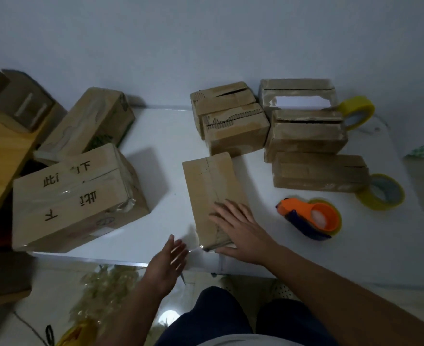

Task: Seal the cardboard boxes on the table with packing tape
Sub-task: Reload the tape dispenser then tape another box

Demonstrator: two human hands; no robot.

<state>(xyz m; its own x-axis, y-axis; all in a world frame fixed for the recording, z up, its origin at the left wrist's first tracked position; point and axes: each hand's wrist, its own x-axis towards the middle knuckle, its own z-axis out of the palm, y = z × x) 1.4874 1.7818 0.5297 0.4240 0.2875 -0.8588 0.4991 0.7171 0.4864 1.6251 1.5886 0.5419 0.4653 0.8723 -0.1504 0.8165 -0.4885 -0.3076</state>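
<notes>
A small flat cardboard box [212, 186] lies near the front edge of the white table [161, 151], with clear tape along its top seam. My right hand [238, 226] rests flat on the box's near end, fingers spread. My left hand [167, 258] hovers open just left of the box's near corner, where a loose end of clear tape [193, 249] sticks out. An orange and blue tape dispenser [310, 218] lies on the table to the right of the box, apart from both hands.
Several small boxes [233, 121] are stacked at the back, with more [308, 136] to their right. Two yellow tape rolls [355, 111] [380, 192] lie beside them. A large taped box [73, 198] with black lettering sits at the left, other boxes [88, 121] behind it.
</notes>
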